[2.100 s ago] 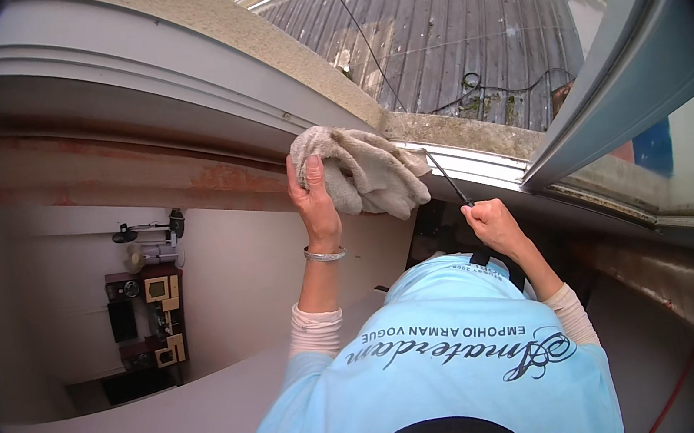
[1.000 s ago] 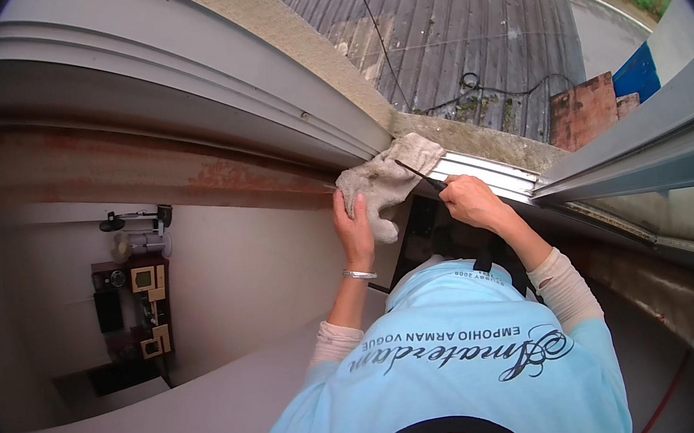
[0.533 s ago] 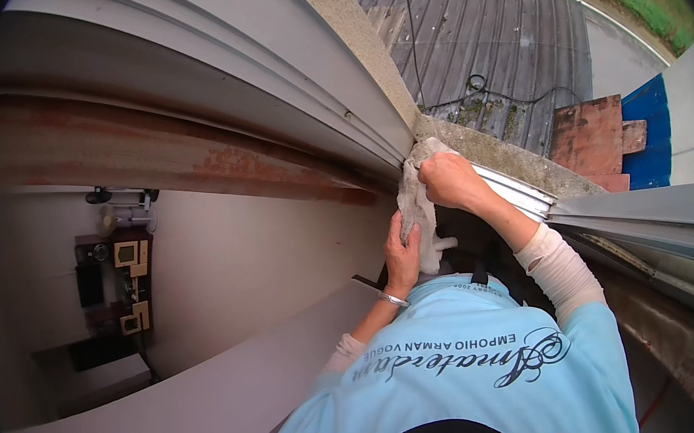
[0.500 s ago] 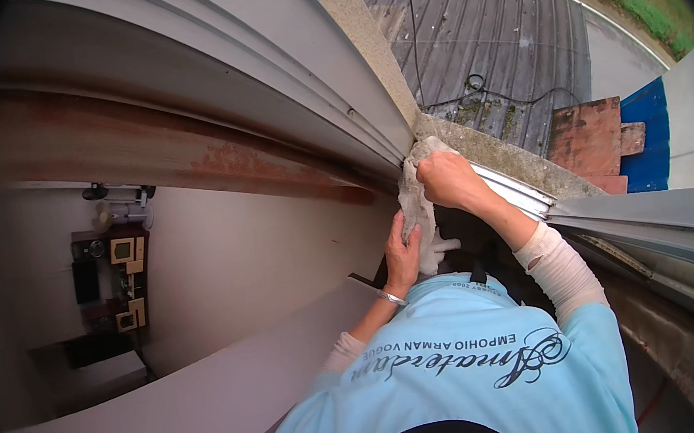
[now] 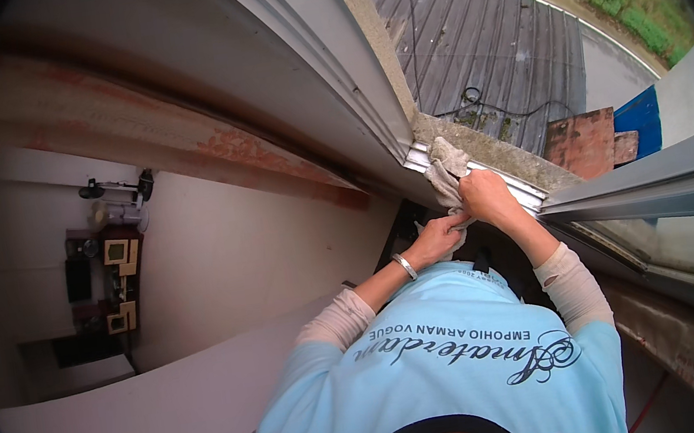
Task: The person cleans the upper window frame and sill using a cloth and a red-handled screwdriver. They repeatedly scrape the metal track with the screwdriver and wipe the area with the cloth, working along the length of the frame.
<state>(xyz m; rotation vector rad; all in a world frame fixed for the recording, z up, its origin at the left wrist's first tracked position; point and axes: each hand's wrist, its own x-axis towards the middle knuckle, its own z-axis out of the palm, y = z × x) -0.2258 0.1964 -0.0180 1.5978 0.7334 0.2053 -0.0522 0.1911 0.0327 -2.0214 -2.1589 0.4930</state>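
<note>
A crumpled greyish-white rag [image 5: 446,170] lies over the white window track [image 5: 519,192], bunched near the corner of the frame. My right hand [image 5: 487,197] is closed on the rag, just above the track. Lower down, my left hand [image 5: 438,239] grips the hanging part of the same cloth, its fingertips meeting the right hand. Part of the rag is hidden behind both hands. A silver bracelet [image 5: 405,267] circles my left wrist.
A sliding window sash [image 5: 638,197] stands at the right. Beyond the rough sill [image 5: 496,149] lie a corrugated roof [image 5: 490,40] with a black cable and a reddish slab [image 5: 580,144]. A white wall [image 5: 238,257] fills the left, with furniture [image 5: 115,282] farther off.
Both hands have shifted right along the track, and my left hand has come up against the right. The rag is now more bunched, its lower end no longer hanging out long.
</note>
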